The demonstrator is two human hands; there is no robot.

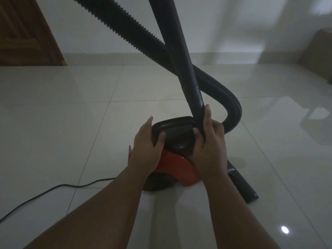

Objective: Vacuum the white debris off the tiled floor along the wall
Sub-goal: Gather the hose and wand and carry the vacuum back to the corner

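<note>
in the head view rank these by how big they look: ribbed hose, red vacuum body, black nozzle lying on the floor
1. ribbed hose, though its upper run is nearer the camera, which inflates it
2. red vacuum body, partly hidden
3. black nozzle

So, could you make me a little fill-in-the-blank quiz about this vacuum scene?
1. The vacuum cleaner has a black top and a ____ body.
2. Its power cord trails over the tiled floor towards the person's ____.
3. The left hand grips the handle, while the right hand holds the tube at its ____ end.

Missing words: red; left; lower.
</note>
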